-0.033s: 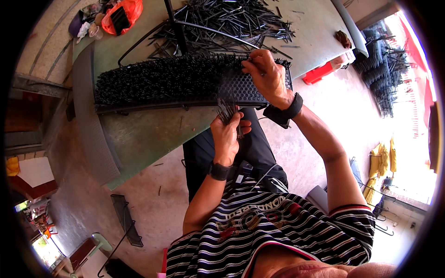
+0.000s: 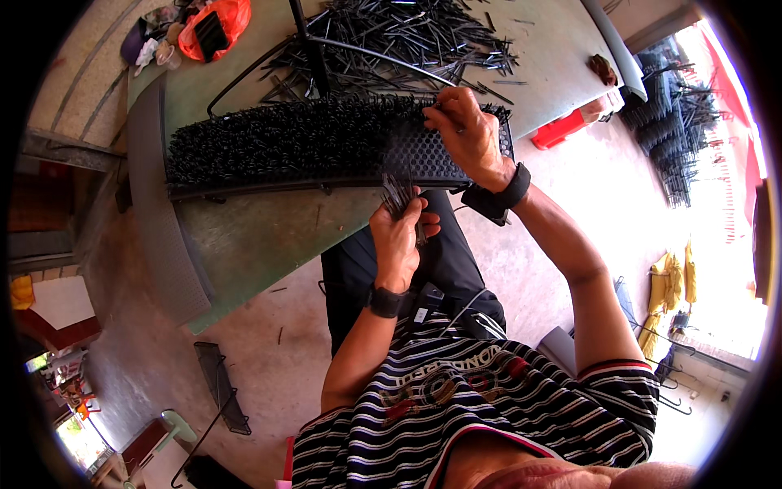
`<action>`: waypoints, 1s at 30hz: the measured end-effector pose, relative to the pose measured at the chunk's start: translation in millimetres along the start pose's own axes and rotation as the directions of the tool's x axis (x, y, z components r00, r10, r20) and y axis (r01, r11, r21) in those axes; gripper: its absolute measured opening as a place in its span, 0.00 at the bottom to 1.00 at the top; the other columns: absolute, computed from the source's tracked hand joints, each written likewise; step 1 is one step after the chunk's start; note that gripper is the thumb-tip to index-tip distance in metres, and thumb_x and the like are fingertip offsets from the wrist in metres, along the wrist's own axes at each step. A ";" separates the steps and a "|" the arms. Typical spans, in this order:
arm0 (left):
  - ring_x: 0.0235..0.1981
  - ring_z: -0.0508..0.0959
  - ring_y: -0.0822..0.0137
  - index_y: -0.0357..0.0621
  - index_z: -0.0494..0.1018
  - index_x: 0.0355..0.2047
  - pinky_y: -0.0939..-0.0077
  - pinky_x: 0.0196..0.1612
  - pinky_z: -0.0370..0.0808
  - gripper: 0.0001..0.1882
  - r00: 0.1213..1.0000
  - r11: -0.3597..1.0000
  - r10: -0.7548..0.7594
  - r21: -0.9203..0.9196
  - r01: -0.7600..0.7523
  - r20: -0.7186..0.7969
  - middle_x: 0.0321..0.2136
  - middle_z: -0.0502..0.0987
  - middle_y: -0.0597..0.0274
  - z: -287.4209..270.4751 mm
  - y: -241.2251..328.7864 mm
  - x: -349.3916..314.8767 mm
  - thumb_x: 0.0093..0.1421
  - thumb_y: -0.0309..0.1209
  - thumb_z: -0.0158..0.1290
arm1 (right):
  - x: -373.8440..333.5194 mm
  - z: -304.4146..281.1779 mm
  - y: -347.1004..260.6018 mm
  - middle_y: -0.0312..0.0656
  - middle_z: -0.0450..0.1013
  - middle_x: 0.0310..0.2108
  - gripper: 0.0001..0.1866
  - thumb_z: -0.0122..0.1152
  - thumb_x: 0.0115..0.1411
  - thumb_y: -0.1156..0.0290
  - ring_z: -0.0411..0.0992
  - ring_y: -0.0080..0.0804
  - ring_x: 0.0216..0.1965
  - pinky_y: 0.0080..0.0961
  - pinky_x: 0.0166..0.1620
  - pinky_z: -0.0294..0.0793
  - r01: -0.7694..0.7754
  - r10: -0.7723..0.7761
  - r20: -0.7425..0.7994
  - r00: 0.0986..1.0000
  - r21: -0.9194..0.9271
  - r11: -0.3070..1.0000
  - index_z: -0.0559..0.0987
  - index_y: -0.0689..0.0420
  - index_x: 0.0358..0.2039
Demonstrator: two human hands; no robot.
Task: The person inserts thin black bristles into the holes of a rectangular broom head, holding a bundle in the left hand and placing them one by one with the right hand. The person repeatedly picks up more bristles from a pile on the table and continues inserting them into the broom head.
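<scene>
In front of me lies a long black perforated panel (image 2: pixel 433 161), its holes showing at the right part. Dense black bristle-like strips (image 2: pixel 273 147) stand up over the rest of it. My left hand (image 2: pixel 397 238), just below the panel's near edge, is closed around a bundle of thin dark strips (image 2: pixel 396 196) that fan out at the top. My right hand (image 2: pixel 470 137) is over the panel's right end, with thumb and fingers pinched near its far edge. What lies between those fingertips is too small to make out.
A heap of loose dark strips (image 2: pixel 399 41) covers the far part of the green table (image 2: pixel 261 253). A black metal frame (image 2: pixel 313 61) rises behind the panel. An orange bag (image 2: pixel 232 24) with a phone (image 2: pixel 211 36) lies far left. Stacked dark racks (image 2: pixel 672 114) stand at right.
</scene>
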State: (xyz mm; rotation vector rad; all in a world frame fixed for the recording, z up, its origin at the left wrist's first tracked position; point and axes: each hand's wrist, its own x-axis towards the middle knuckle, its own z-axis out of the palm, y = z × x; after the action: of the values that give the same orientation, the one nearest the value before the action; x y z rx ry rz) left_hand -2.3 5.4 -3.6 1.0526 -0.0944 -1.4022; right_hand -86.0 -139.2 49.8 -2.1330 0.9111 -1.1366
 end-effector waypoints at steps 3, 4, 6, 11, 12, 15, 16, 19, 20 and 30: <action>0.20 0.76 0.68 0.40 0.74 0.38 0.73 0.21 0.76 0.07 1.000 1.000 -0.006 0.020 0.006 -0.020 0.28 0.76 0.60 0.9 2.6 -1.2 0.59 0.26 0.51 | -0.4 6.6 8.6 0.46 0.74 0.25 0.11 0.59 0.55 0.78 0.77 0.37 0.26 0.24 0.25 0.73 0.018 -0.018 0.011 1.000 -0.016 1.000 0.67 0.60 0.36; 0.20 0.76 0.69 0.41 0.74 0.38 0.74 0.21 0.75 0.07 1.000 1.000 -0.008 0.029 0.009 -0.023 0.28 0.76 0.60 1.2 3.1 -1.6 0.59 0.26 0.51 | -1.1 9.5 13.6 0.46 0.74 0.25 0.11 0.59 0.55 0.77 0.76 0.40 0.26 0.26 0.25 0.73 0.031 -0.030 0.011 0.999 -0.040 0.999 0.67 0.60 0.36; 0.19 0.75 0.69 0.41 0.74 0.38 0.76 0.20 0.74 0.08 1.000 0.999 -0.003 0.047 0.005 -0.029 0.28 0.76 0.60 0.4 4.8 -2.2 0.59 0.27 0.51 | 2.6 12.4 17.3 0.46 0.73 0.25 0.10 0.59 0.54 0.75 0.74 0.45 0.26 0.30 0.25 0.72 0.106 -0.101 0.050 0.994 -0.123 0.987 0.68 0.60 0.34; 0.19 0.75 0.70 0.41 0.73 0.39 0.77 0.18 0.72 0.08 1.000 0.998 0.008 0.068 -0.007 -0.023 0.27 0.76 0.60 -0.8 8.6 -6.6 0.59 0.28 0.52 | 15.9 5.7 7.6 0.46 0.72 0.28 0.07 0.62 0.51 0.72 0.72 0.45 0.27 0.29 0.27 0.70 0.254 -0.152 0.265 0.952 -0.409 0.877 0.75 0.60 0.27; 0.18 0.75 0.70 0.41 0.73 0.39 0.77 0.18 0.71 0.08 1.000 0.998 0.008 0.065 -0.006 -0.023 0.27 0.76 0.60 0.2 10.1 -8.1 0.59 0.28 0.52 | 18.8 3.8 4.2 0.45 0.72 0.27 0.06 0.62 0.51 0.71 0.72 0.44 0.26 0.29 0.26 0.69 0.278 -0.159 0.296 0.942 -0.423 0.863 0.76 0.60 0.27; 0.18 0.75 0.70 0.41 0.73 0.38 0.77 0.18 0.71 0.08 1.000 0.999 0.000 0.051 0.001 -0.009 0.27 0.76 0.60 2.0 11.3 -9.8 0.58 0.29 0.53 | 20.5 -2.3 -2.4 0.45 0.72 0.24 0.07 0.62 0.52 0.69 0.71 0.40 0.22 0.28 0.24 0.68 0.265 -0.151 0.288 0.946 -0.414 0.871 0.78 0.60 0.26; 0.18 0.74 0.70 0.42 0.73 0.38 0.77 0.18 0.71 0.08 1.000 0.999 -0.005 0.044 0.005 -0.003 0.27 0.76 0.60 2.7 11.3 -10.0 0.58 0.29 0.53 | 15.5 -4.2 -6.4 0.45 0.72 0.22 0.08 0.62 0.52 0.68 0.71 0.38 0.20 0.27 0.23 0.68 0.206 -0.131 0.219 0.967 -0.370 0.906 0.78 0.60 0.26; 0.18 0.75 0.70 0.42 0.73 0.38 0.77 0.19 0.71 0.09 1.000 0.999 -0.001 0.047 0.001 0.005 0.27 0.76 0.61 2.1 11.3 -11.4 0.58 0.30 0.54 | 3.6 -5.8 -9.4 0.40 0.72 0.18 0.10 0.62 0.54 0.65 0.67 0.27 0.16 0.22 0.21 0.65 -0.100 0.145 0.236 0.961 -0.193 0.976 0.79 0.61 0.26; 0.18 0.75 0.70 0.42 0.73 0.38 0.77 0.19 0.71 0.09 1.000 0.999 -0.003 0.049 0.002 0.021 0.27 0.76 0.61 2.8 10.3 -11.1 0.58 0.30 0.54 | -0.1 -8.7 -9.3 0.38 0.72 0.17 0.11 0.62 0.54 0.65 0.65 0.22 0.15 0.20 0.20 0.64 -0.231 0.265 0.286 0.921 -0.146 0.962 0.79 0.61 0.26; 0.25 0.77 0.68 0.39 0.72 0.41 0.74 0.28 0.77 0.09 0.997 0.997 0.068 -0.031 -0.067 0.046 0.31 0.76 0.58 9.7 9.3 -14.2 0.59 0.23 0.49 | -6.4 -13.3 -10.1 0.41 0.75 0.22 0.09 0.56 0.57 0.76 0.77 0.24 0.25 0.15 0.25 0.73 -0.253 0.274 -0.065 0.959 0.228 0.940 0.70 0.64 0.38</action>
State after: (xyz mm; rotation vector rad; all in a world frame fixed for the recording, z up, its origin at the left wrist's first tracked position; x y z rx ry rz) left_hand -4.8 10.2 15.3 0.9838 -0.1416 -1.3636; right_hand -97.0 -130.1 60.6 -1.7341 1.0299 -1.1497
